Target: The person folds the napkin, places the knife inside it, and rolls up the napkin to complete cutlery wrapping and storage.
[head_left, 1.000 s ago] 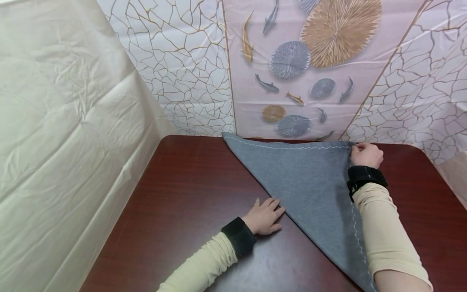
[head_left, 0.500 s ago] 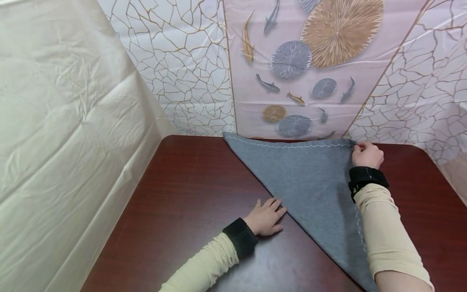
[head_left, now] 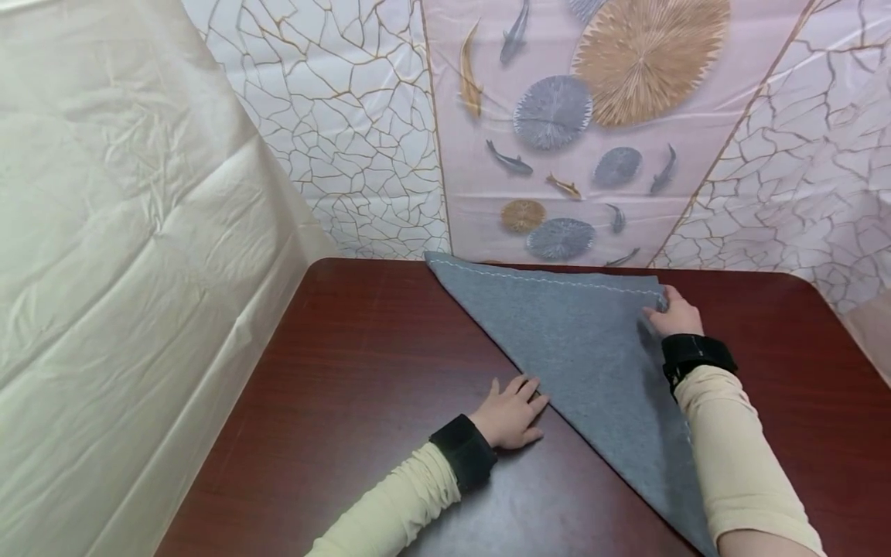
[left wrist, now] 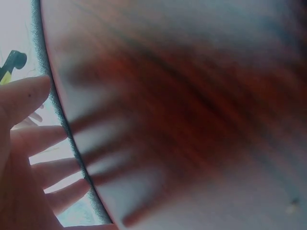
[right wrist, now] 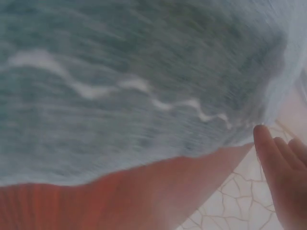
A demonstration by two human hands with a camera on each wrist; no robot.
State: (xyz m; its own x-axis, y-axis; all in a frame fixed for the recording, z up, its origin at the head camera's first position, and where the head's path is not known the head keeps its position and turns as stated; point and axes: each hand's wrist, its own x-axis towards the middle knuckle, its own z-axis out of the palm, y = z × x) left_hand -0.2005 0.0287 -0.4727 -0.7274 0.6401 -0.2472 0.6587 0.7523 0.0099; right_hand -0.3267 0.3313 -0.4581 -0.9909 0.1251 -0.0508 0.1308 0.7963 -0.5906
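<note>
Cloth — grey, laid in a triangle on the surface, white wavy stitching along the far edge, left tip at the surface's far rim. Along its long slanting edge, the left hand — fingers spread, tips touching the cloth there. At the far right corner, the right hand, pinching that corner between thumb and fingers. Black bands round both wrists; patterned sheet behind.
</note>
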